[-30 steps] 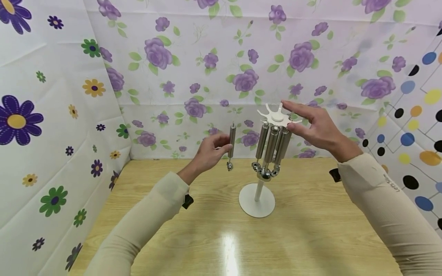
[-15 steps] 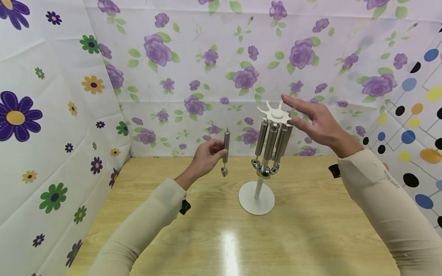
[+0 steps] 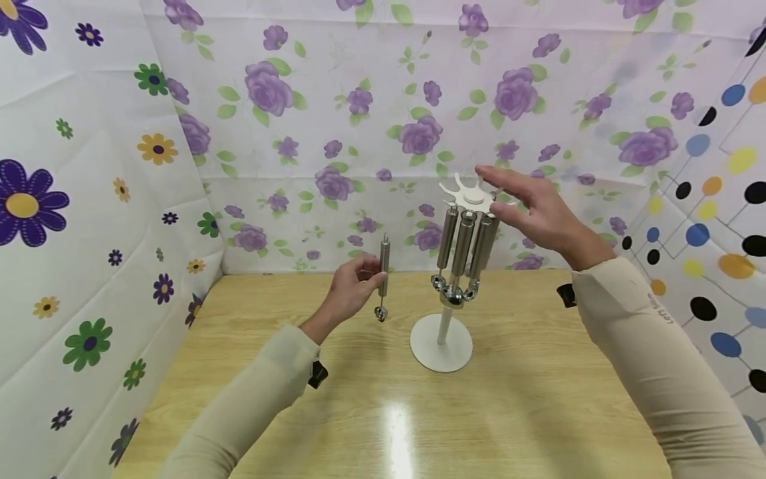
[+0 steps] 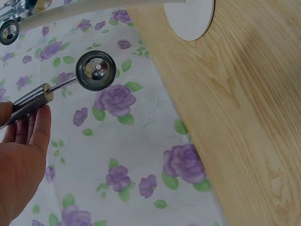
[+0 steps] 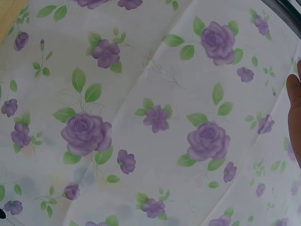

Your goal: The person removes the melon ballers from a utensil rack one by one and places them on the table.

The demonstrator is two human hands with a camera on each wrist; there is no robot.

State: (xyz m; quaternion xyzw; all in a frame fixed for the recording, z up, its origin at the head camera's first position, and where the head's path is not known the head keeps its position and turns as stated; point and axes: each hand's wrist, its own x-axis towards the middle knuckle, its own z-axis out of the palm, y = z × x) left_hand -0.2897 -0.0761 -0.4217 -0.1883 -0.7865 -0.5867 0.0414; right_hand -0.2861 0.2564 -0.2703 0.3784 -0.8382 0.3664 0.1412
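In the head view my left hand [image 3: 350, 289] pinches a melon baller [image 3: 384, 266] by its metal handle, upright with the scoop down, left of the rack. The left wrist view shows its round scoop [image 4: 96, 70] with a small hole, and my fingers [image 4: 40, 127] along the handle. A white rotating utensil rack [image 3: 441, 342] has several metal-handled tools [image 3: 462, 246] hanging from its hooked top [image 3: 473, 194]. At the right of that top is my right hand [image 3: 541, 209], fingers extended, thumb by the rim; contact is unclear. Only part of it shows in the right wrist view.
The rack's round white base stands on a wood-grain table [image 3: 335, 399]. Flower-printed cloth [image 3: 335, 100] hangs behind the table. Printed sheets close off the left and right sides.
My left hand has moved down and left, carrying the melon baller away from the rack. My right hand stays near the rack's top, its fingers barely shifting.
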